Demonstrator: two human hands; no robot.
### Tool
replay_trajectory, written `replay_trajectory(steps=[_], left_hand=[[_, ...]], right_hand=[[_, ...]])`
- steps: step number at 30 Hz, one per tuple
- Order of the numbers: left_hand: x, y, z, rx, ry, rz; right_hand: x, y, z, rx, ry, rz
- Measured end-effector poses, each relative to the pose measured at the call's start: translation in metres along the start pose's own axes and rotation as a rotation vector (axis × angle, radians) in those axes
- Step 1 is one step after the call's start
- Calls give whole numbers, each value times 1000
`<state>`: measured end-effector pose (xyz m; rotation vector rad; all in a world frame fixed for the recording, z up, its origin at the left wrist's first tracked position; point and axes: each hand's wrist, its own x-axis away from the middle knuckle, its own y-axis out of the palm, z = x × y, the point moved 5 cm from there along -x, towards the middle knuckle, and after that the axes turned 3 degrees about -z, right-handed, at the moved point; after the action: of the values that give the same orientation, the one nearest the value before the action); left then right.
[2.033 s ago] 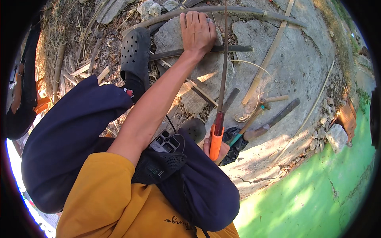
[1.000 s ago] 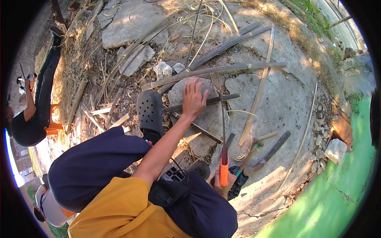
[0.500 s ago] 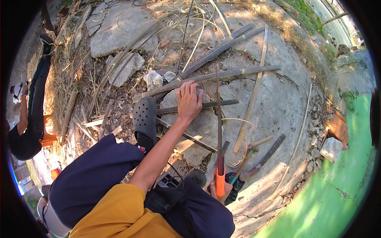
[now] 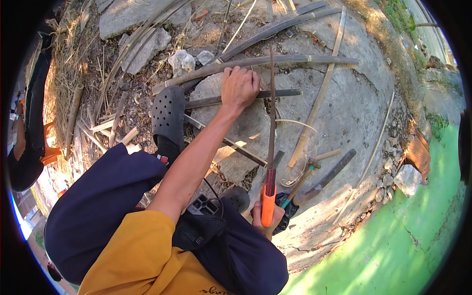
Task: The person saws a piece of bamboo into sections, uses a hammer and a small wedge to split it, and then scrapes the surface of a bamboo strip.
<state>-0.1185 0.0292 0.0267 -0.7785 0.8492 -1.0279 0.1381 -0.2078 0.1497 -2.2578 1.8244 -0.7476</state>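
My left hand [image 4: 240, 88] is closed, fingers curled down at the near edge of a long dark bamboo strip [image 4: 290, 59]; the fingertips are hidden. A shorter dark bamboo strip [image 4: 282, 93] passes under the same hand. In my right hand [image 4: 269, 220] is the orange handle of a handsaw [image 4: 268, 206]. Its long, thin, rusty-brown blade points away from me and crosses over both strips, to the right of my left hand. My foot in a dark clog [image 4: 168, 115] is at the left ends of the strips.
Right of the saw lie a pale bamboo slat [image 4: 318, 96], a hammer [image 4: 302, 182] and a curved dark tool with a wooden handle [image 4: 327, 184]. Stones [image 4: 408, 180] edge a green floor [image 4: 373, 255]. Another person [image 4: 29, 123] is at far left. Broken concrete [image 4: 142, 51] lies beyond.
The whole view has shifted, so the ground and strips appear higher. My left hand's fingers are curled more tightly. My right hand keeps its grip on the saw.
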Motion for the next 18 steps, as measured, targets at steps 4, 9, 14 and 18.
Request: replay_trajectory(steps=[4,9,14,18], left_hand=[[4,3,1,-36,-39,-34],[3,12,-2,-51,-29,-46],[2,5,-3,-74,-40,-98],[7,7,-6,-45,-45,-61]], right_hand=[[10,-6,0,78,-17,-16],[-12,-1,-1,33,-81,37],[-6,-8,1,106,-102,11],[7,-17,-7,133,-141,-11]])
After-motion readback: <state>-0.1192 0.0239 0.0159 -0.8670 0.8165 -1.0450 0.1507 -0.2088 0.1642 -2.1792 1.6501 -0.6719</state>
